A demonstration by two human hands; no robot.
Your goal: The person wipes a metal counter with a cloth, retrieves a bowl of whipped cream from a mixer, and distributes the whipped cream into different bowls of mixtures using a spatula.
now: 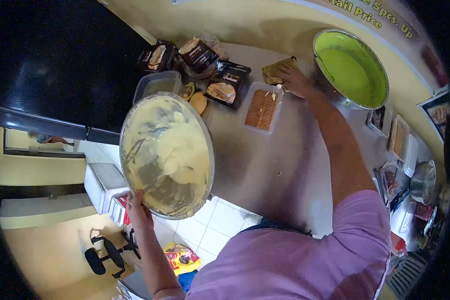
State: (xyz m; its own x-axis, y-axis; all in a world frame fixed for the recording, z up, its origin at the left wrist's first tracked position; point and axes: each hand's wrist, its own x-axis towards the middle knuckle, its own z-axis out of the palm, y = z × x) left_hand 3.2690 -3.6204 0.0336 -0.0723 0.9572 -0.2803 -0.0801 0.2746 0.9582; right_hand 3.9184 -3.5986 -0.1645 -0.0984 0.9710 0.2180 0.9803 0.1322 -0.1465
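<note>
My left hand [139,207] grips the lower rim of a large metal bowl [210,150] coated with pale yellow cream [185,142], and a utensil leans inside it. At the back of the steel table, my right hand [294,81] presses on a crumpled yellowish-green cloth [272,72], its fingers partly spread over it. Just below that hand lies a clear rectangular tub [247,120] with brown crumbs [261,109] and a few streaks of cream. To the right stands a big bowl [385,75] of bright green mixture [352,70].
Black packages [228,82] lie behind the cream bowl, near an empty-looking clear tub [157,82] and yellow fruit [198,103]. Filled containers [399,137] and a metal bowl [423,181] line the right side. A white box [102,185] stands on the floor at left.
</note>
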